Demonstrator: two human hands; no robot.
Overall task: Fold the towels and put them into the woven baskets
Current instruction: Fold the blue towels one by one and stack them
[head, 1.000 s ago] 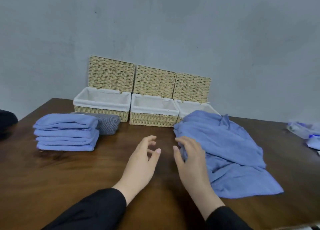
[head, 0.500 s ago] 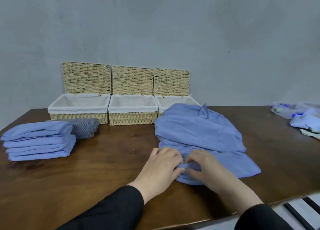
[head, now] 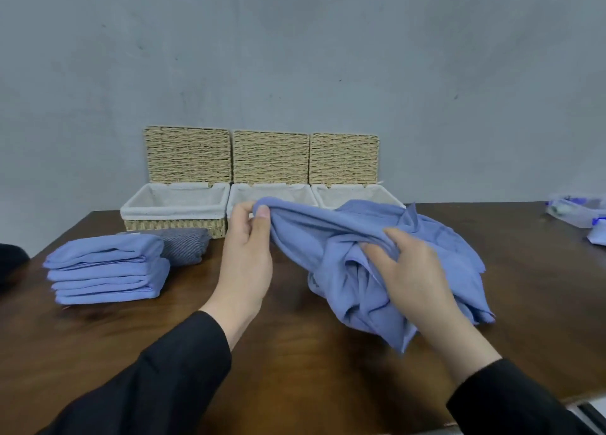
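A: L hand [head: 246,261]?
B: Raised off the table [head: 295,369], pinching an edge of the loose blue towel [head: 347,238] betw. thumb and fingers, up in front of the middle basket [head: 242,198].
A: R hand [head: 413,277]?
B: Buried in the bunched part of the same towel, fingers curled into the folds, gripping cloth.
A: Rest of that towel?
B: Crumpled, lower part heaped on the table right of ctr, near the right basket [head: 390,195]; stretched upward toward the L hand.
A: Baskets?
B: Three woven ones in a row at the back, touching side by side, lids [head: 187,156] standing upright vs. the grey wall [head: 295,57], white liners showing. Left basket [head: 173,218] nearest the stacks.
A: Anything folded?
B: Stack of folded blue towels [head: 108,274] on the left. Folded grey towel [head: 187,244] just behind it, touching, in front of the left basket.
A: Else?
B: Clear plastic container [head: 574,210] at far right edge, blurry. Black sleeves [head: 157,385] on both arms.
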